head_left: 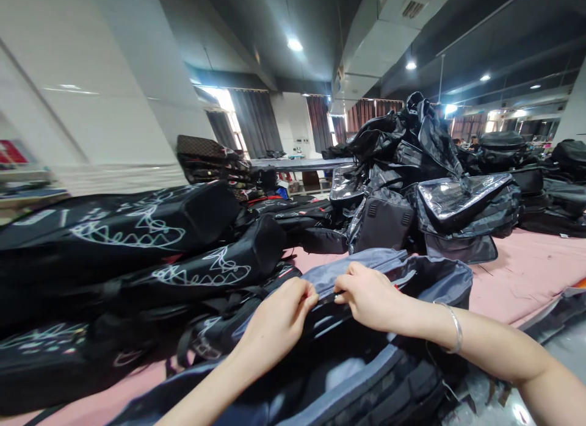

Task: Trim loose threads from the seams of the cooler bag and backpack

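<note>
An open black fabric bag with grey-blue lining [350,383] lies near, at a pink-topped table [526,270]. My left hand [280,309] and right hand [373,296] pinch its far rim, fingers clamped on the edge. Black bags with white line drawings [130,234] lie left.

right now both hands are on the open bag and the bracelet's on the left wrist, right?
No, the head view shows the bracelet on the right wrist, not the left; the left hand and right hand are on the open bag.
</note>
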Available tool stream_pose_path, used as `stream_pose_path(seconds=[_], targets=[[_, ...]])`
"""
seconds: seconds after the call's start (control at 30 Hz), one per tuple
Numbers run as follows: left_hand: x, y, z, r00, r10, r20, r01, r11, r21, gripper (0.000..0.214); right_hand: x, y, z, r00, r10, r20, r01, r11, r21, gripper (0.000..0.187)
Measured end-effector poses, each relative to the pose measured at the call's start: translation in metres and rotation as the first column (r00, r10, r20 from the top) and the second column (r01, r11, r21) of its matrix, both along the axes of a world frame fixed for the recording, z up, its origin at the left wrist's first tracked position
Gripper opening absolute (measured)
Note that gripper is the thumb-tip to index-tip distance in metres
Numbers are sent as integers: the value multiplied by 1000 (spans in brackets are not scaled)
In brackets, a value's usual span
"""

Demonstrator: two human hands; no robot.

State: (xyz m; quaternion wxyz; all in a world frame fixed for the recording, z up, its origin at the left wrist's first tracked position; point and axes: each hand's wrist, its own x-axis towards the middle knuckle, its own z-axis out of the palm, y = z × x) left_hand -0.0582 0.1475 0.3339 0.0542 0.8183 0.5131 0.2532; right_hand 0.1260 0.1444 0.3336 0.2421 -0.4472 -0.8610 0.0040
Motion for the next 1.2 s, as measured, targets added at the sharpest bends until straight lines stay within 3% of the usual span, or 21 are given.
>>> stream_pose_path(seconds=[0.1, 0.23, 0.3, 0.4, 0.53, 0.7, 1.0, 1.2], targets=[[-2, -1, 7, 993, -7, 120, 11, 999, -39, 25, 3, 4, -4, 997, 21, -77, -20, 1000, 4, 6], [-19, -4, 19, 941, -106, 321, 158, 978, -140, 40, 9, 13, -11, 962, 88, -260, -67, 994, 88, 5], [-30, -6, 21, 953, -159, 259, 199, 971, -134, 35, 11, 17, -13, 939, 142, -314, -105, 986, 132, 6], [-40, -9, 14, 981, -192, 24, 193, 981, -30, 30, 12, 18, -15, 924, 207, -323, -153, 971, 183, 15], [-34, -6, 5, 993, -92, -69, 96, 993, 66, 28, 9, 18, -16, 947, 256, -197, -189, 934, 304, 16], [-26, 6, 10, 1000, -21, -12, 19, 991, -132, 26, 9, 22, -13, 967, 254, 25, -228, 815, 533, 12], [-29, 7, 10, 997, -57, 54, 65, 987, -149, 25, 6, 27, -3, 937, 268, 224, -349, 767, 538, 16], [-28, 7, 11, 996, -68, 50, 75, 987, -142, 23, 1, 29, -3, 932, 263, 250, -361, 755, 547, 17]])
